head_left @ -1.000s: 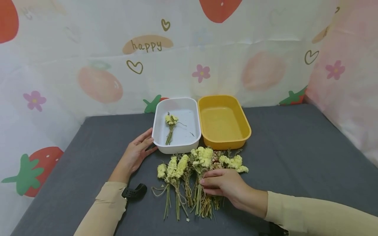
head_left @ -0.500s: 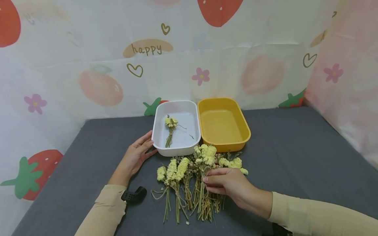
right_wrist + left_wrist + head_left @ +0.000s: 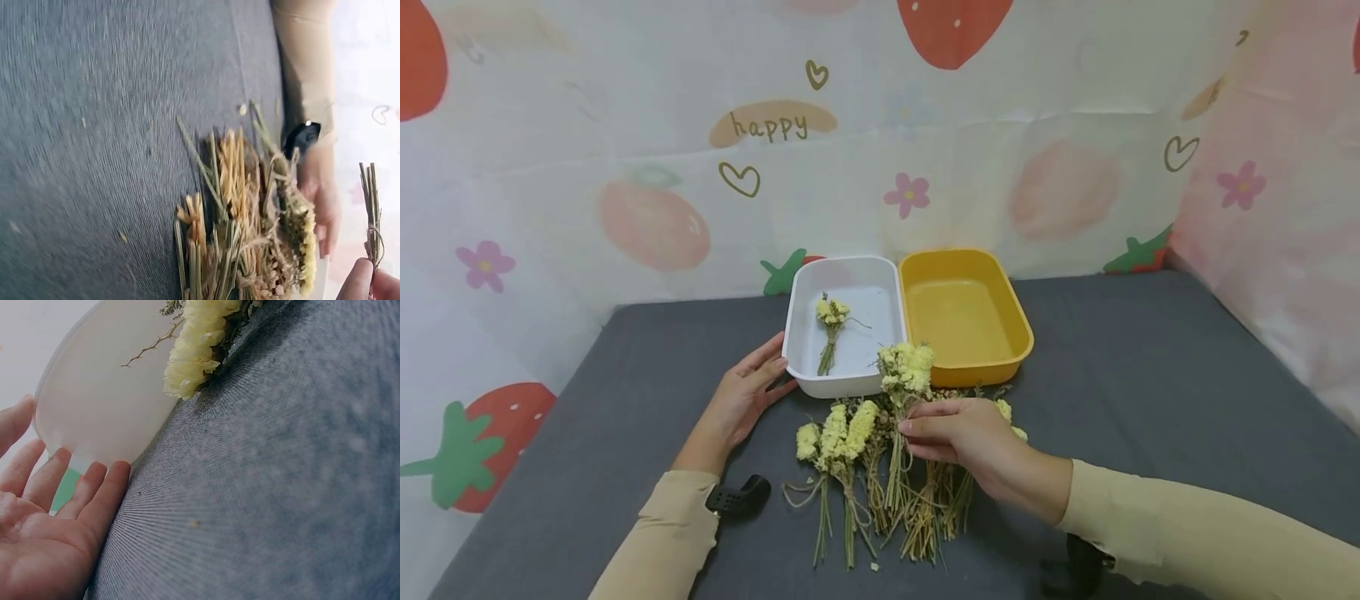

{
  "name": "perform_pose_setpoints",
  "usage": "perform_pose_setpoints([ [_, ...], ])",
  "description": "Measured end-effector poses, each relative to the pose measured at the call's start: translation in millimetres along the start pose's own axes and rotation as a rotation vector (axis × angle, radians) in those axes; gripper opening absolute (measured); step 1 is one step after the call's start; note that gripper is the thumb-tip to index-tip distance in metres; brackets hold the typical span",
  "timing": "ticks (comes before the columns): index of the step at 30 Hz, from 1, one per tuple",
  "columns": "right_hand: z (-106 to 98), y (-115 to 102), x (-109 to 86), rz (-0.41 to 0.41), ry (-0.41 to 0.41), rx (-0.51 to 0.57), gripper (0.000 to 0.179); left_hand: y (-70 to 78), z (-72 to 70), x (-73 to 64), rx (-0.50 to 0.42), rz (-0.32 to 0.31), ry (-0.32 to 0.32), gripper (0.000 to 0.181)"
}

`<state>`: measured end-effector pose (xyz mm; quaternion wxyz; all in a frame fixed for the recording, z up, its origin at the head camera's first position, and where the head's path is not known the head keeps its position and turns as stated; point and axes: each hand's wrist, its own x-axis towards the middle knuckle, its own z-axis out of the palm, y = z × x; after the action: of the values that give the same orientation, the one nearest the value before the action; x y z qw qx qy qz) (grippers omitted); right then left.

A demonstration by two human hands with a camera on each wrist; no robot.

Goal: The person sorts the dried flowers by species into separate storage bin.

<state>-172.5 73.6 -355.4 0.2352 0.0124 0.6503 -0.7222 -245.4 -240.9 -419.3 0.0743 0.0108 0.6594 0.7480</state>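
My right hand (image 3: 958,437) pinches a tied bunch of pale yellow dried flowers (image 3: 907,367) by its stems, blossoms up, above the other bunches. In the right wrist view its twine-bound stems (image 3: 371,200) rise over the thumb and fingertips. My left hand (image 3: 747,400) rests with straight fingers against the left side of the white tray (image 3: 842,387); the left wrist view shows the fingertips (image 3: 117,472) at its wall. One small yellow bunch (image 3: 831,321) lies inside that tray. Several tied bunches (image 3: 842,442) lie on the cloth in front, partly hidden by the right hand.
A yellow tray (image 3: 966,367) stands right beside the white one, with nothing in it. Dark grey cloth (image 3: 1135,383) covers the table up to a printed backdrop (image 3: 970,133). Flower crumbs (image 3: 874,567) lie near the stems.
My right hand has lifted the yellow flower bunch up and away from the others, toward the white tray's front edge. The left hand has stayed at the tray's side.
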Motion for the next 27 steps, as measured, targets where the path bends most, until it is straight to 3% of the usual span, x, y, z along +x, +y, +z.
perform_pose_setpoints([
  [17,19.4,-26.0,33.1,-0.057,0.032,-0.152,0.027,-1.2,-1.4,1.5,0.003,0.011,0.017,0.06],
  [27,26.6,-47.5,57.9,-0.008,-0.082,-0.146,0.029,-0.5,-1.2,1.1,-0.017,-0.002,0.013,0.06],
])
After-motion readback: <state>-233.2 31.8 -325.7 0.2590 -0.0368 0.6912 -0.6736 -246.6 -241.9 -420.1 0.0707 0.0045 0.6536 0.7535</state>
